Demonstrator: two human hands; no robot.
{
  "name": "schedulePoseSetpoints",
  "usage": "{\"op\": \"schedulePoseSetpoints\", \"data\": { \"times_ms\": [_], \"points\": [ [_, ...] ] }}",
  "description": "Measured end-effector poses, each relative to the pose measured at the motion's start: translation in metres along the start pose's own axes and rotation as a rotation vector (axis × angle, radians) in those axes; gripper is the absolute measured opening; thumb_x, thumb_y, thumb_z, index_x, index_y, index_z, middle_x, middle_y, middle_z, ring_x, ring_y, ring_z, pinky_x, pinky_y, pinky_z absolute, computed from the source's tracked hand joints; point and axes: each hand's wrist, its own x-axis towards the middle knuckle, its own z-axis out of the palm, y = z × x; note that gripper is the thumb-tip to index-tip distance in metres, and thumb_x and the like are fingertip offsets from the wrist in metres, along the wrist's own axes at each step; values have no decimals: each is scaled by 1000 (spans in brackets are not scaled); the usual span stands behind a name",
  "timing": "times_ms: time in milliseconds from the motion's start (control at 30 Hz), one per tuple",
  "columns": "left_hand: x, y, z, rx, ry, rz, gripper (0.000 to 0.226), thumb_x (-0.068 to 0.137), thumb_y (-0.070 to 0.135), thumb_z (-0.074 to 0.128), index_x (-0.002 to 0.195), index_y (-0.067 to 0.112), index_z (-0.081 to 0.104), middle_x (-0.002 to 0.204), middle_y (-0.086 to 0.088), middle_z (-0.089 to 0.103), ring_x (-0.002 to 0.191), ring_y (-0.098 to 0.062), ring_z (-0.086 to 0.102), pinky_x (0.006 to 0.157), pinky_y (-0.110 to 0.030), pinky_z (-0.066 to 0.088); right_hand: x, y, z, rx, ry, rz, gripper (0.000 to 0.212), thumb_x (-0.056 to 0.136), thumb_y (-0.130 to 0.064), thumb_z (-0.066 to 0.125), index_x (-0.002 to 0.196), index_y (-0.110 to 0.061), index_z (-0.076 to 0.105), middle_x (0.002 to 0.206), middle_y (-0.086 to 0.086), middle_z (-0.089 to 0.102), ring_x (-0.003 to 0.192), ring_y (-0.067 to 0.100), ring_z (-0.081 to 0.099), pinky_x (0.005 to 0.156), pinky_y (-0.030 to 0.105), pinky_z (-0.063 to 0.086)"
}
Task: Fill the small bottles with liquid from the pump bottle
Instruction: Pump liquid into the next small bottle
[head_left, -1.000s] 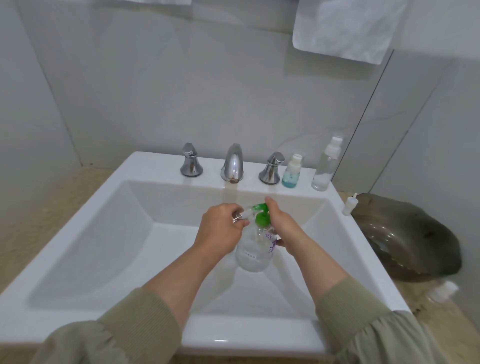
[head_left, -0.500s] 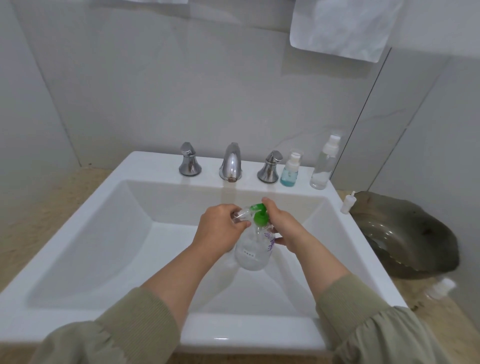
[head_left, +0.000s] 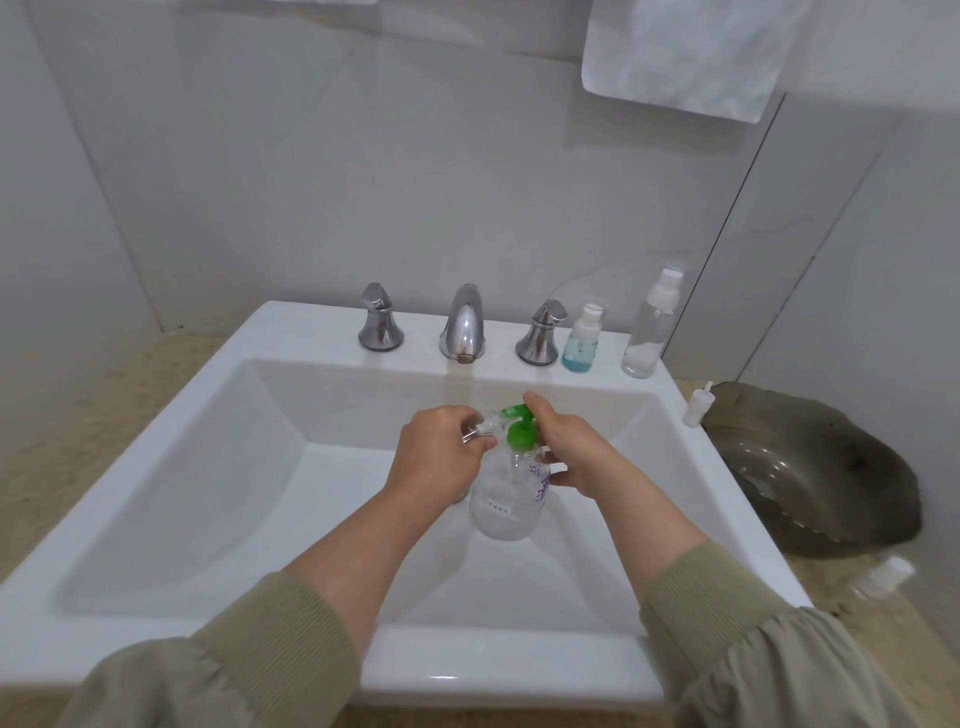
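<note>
Fingers of my left hand (head_left: 434, 457) are curled closed around a small clear bottle (head_left: 480, 428), which I hold tilted with its mouth toward the green pump head. Most of this little bottle is hidden in my fist, so I cannot tell how full it is. My right hand (head_left: 571, 454) is wrapped around the neck and shoulder of the pump bottle (head_left: 506, 499), and its index finger (head_left: 535, 402) lies on top of the green pump head (head_left: 517, 418). The nozzle of the pump points left, toward the small bottle, and the two seem to be touching there. The pump bottle is clear, with a small white label and some purple print, and it hangs upright above the white sink basin (head_left: 208, 467), near the middle.

Both my forearms come from olive green sleeves (head_left: 249, 660) at the bottom edge. Behind my hands, on the back ledge of the sink, stand the chrome faucet (head_left: 462, 325) and its two handles. Just right of the right handle is a small bottle with blue liquid (head_left: 581, 343), and beside it a taller clear spray bottle (head_left: 649, 327). A small white pump part (head_left: 698, 404) stands on the right corner of the sink, near a dark glass dish (head_left: 821, 473) on the counter. A white towel (head_left: 685, 52) hangs on the wall above.
</note>
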Motion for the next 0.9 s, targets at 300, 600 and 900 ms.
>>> {"op": "schedulePoseSetpoints", "data": {
  "times_ms": [300,600,900],
  "points": [
    [-2,1,0,18,3,15,26,85,26,66,108,15,68,105,0,68,101,-17,59,84,-20,39,-2,1,4,-29,32,-31,52,92,-57,35,106,-12,58,115,8,61,93,21,55,77,31,43],
    [-3,4,-1,2,25,12,23,85,24,66,105,13,69,102,-2,68,99,-20,60,88,-27,44,-2,-1,2,10,25,-1,54,88,-62,37,108,-16,58,117,4,60,106,23,55,88,35,45],
    [-3,3,-1,19,9,9,23,84,25,67,104,13,69,101,-2,68,99,-20,60,85,-25,42,-3,-1,-2,-36,4,-15,59,90,-59,40,119,-9,56,120,6,58,108,24,54,82,33,44]
  ]
}}
